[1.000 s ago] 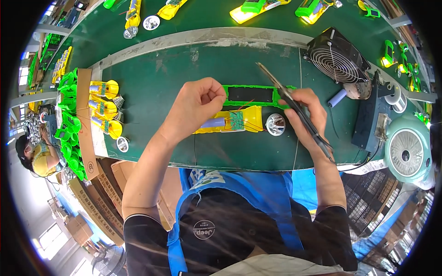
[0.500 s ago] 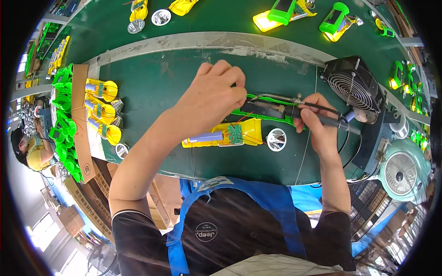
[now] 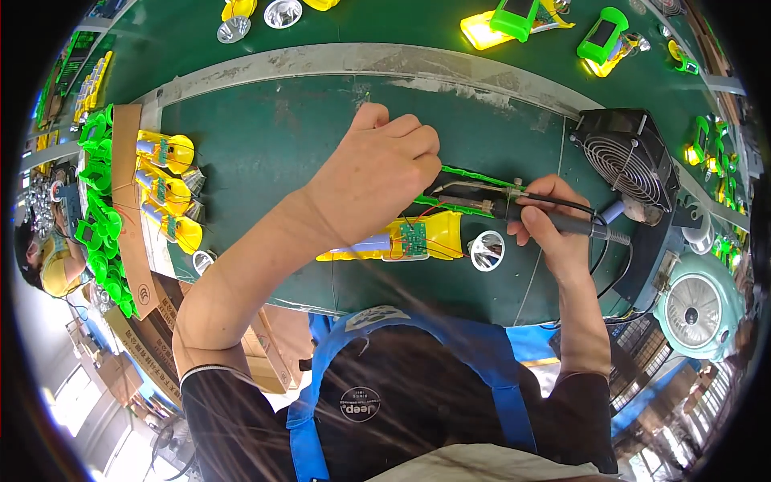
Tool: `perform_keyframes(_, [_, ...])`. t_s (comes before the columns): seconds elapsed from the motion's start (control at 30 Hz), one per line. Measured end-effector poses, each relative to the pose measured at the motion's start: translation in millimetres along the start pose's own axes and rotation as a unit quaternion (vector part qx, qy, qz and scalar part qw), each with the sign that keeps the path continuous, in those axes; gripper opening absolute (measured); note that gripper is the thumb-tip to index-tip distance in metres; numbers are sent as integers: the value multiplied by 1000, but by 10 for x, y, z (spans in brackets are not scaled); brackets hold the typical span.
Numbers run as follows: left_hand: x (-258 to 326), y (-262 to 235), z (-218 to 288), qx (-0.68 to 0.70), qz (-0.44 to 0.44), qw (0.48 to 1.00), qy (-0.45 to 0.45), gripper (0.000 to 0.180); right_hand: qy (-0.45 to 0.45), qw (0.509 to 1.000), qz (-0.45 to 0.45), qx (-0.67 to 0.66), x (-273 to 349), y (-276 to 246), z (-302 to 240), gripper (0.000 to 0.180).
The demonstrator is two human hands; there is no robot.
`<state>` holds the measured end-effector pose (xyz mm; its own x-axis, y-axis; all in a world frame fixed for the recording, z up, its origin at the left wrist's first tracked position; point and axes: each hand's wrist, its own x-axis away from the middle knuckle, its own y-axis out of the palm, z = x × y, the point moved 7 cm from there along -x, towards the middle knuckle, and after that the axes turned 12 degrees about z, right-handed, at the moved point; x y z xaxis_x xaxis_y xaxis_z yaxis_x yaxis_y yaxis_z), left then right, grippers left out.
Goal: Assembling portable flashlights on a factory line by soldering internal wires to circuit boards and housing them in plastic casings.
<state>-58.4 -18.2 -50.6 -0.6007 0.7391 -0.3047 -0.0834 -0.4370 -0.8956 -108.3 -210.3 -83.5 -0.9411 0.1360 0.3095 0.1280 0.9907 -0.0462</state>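
Observation:
My left hand [image 3: 384, 178] hovers over the green mat with its fingers pinched together at the edge of a green housing part [image 3: 482, 178]; a thin wire seems to be between the fingertips. My right hand [image 3: 554, 218] grips a black soldering iron [image 3: 536, 210] whose metal tip points left toward my left fingertips. Just below lies a yellow torch half [image 3: 430, 239] with a small green circuit board [image 3: 414, 238], red wires and a blue battery cell. A silver reflector cup [image 3: 487, 250] stands beside it on the right.
A black fan [image 3: 630, 165] stands at the right, a pale green fan [image 3: 697, 309] lower right. Yellow torch halves [image 3: 165, 189] and green parts [image 3: 100, 209] line a cardboard strip at the left. More torch parts [image 3: 514, 20] lie on the belt beyond a grey rail.
My left hand has lifted up and right off the yellow half toward the green part. The soldering iron has swung down from a slanted pose to lie nearly level, its tip pointing left.

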Motion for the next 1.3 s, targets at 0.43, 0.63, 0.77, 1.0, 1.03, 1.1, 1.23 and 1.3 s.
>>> perform_keyframes(0.43, [-6,8,30,-39,-6,999,1,6,1,1000,31,6,92,-55,0,20])
perform_keyframes(0.63, [-16,-8,29,-21,10,1000,4,7,-27,998,43,-30,114,-125,21,27])
perform_keyframes(0.77, [-22,-12,31,-15,15,1000,12,7,-69,994,72,-36,163,-192,-40,29])
perform_keyframes(1.0, [-43,-33,64,-12,-6,1000,10,10,-112,987,117,-13,386,-507,-64,35])
perform_keyframes(1.03, [-50,-26,67,-17,-19,1000,7,10,-121,986,113,-28,426,-547,-49,32])
perform_keyframes(1.1, [-67,-29,87,-24,-35,999,8,11,-132,984,112,-47,494,-591,-37,29])
perform_keyframes(1.23, [-87,-61,105,-21,-39,999,-1,7,-130,983,120,-49,551,-685,31,32])
perform_keyframes(1.3, [-92,-66,115,-21,-45,999,0,9,-139,982,106,-66,556,-713,59,27])
